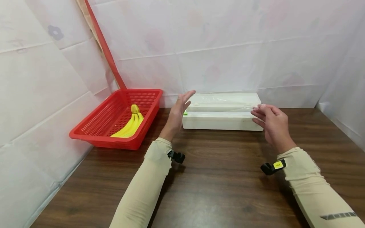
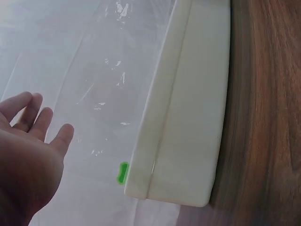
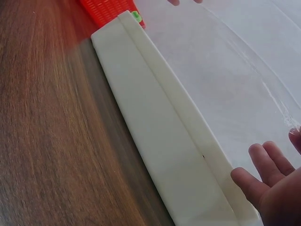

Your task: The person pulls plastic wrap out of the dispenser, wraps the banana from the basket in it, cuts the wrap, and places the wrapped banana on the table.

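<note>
**Hands at the wrap box, film stretched between**

Bare dark wood table [image 1: 222, 190] up front, wide open between the two sleeved forearms. Left hand [image 1: 179, 109] raised at the left end of the white wrap box [image 1: 222, 121], fingers straight and spread, palm turned inward, gripping nothing. Right hand [image 1: 271, 122] at the right end, fingertips drawn together at the corner of the clear film [image 1: 225, 103]; cannot tell for sure whether actually pinching it. Film lying over the top of the box, green tab [image 1: 185, 113] at its left end. Box set close to the back wall [image 1: 228, 47]. Off left, red basket [image 1: 94, 134] against the side wall, bananas [image 1: 131, 125] inside, well apart from the box.
</note>
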`<action>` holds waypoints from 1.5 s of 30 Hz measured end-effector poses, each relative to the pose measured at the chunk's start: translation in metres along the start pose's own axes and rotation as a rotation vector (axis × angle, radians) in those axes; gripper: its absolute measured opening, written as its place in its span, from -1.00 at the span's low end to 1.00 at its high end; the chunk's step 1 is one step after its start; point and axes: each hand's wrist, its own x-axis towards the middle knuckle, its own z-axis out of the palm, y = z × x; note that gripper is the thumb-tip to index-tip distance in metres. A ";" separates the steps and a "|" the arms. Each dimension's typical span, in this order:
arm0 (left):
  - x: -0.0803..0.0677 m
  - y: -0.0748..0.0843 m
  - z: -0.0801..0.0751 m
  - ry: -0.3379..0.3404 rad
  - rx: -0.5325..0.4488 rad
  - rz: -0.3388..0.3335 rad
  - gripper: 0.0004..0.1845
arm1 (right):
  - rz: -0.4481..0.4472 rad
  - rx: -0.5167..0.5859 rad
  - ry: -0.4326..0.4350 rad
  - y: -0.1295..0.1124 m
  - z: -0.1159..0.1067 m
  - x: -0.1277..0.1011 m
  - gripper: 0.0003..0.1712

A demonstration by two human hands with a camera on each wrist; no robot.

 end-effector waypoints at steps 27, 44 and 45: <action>-0.004 -0.022 -0.005 0.132 0.641 -0.096 -0.60 | -0.026 -0.023 -0.011 0.002 0.000 0.001 -0.44; -0.009 -0.024 -0.002 0.094 0.897 -0.344 -0.51 | -0.011 -0.029 -0.010 0.003 -0.004 0.002 -0.50; -0.009 -0.025 -0.002 0.088 0.892 -0.354 -0.51 | -0.012 -0.032 -0.014 0.003 -0.004 0.002 -0.51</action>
